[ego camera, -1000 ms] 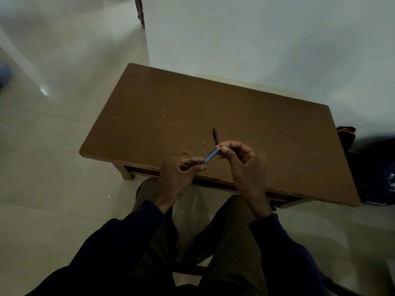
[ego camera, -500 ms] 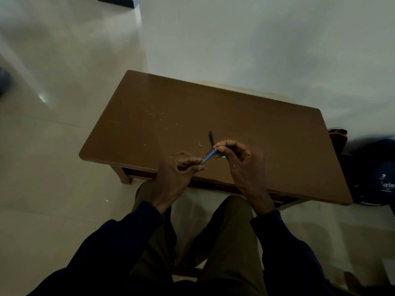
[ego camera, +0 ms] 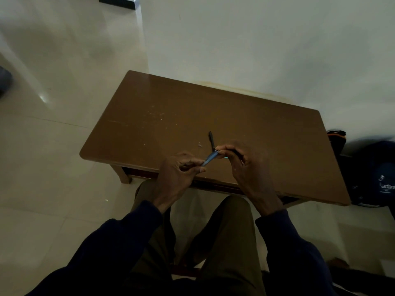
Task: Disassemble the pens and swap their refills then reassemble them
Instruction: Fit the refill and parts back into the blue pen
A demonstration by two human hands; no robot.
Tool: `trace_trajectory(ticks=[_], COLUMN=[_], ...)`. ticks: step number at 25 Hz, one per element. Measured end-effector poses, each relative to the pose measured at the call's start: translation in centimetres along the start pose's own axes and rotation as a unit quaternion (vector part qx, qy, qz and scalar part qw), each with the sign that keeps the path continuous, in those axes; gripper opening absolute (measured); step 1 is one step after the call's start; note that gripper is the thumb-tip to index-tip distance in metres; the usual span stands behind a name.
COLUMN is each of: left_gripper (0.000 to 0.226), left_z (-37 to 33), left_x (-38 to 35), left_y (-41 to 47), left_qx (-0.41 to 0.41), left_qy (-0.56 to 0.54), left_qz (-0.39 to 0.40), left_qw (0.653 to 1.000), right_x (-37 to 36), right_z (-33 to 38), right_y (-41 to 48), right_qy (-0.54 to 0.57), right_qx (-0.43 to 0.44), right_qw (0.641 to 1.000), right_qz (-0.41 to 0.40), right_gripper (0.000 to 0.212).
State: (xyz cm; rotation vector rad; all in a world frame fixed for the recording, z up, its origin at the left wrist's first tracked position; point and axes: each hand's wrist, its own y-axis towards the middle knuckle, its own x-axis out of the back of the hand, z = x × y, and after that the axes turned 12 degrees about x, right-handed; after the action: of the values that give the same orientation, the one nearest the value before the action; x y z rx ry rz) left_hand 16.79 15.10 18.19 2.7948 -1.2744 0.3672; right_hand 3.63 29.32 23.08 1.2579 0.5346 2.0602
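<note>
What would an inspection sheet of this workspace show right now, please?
Surface: brown table, scuffed, with pale specks.
Job's things: blue pen held over the near edge; black pen lying on the table just beyond the hands.
Clutter: small pale bit left of the black pen.
Hands: left hand grips the blue pen's lower end; right hand pinches its upper end.
Cables: nothing seen.
Surroundings: pale tiled floor, white wall, dark bag right of the table.

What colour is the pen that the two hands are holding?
The pen is blue; the head view, the only one, shows it best.
</note>
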Motion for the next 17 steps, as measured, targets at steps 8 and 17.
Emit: trace_trajectory(ticks=[8,17], left_gripper=[0.023,0.020], left_z=[0.51,0.33], left_x=[0.19,0.56], left_y=[-0.05,-0.21], left_qx=[-0.014,-0.008], left_qy=[0.005,0.010], left_qz=[-0.011,0.007], left_qw=[1.000,1.000], right_x=[-0.06,-0.14], right_z=[0.34,-0.07], right_y=[-0.08,-0.24], right_qy=[0.007,0.078], right_qx=[-0.018,-0.055], right_qw=[1.000,0.995], right_qz=[0.013,0.013], right_gripper=[0.011,0.008])
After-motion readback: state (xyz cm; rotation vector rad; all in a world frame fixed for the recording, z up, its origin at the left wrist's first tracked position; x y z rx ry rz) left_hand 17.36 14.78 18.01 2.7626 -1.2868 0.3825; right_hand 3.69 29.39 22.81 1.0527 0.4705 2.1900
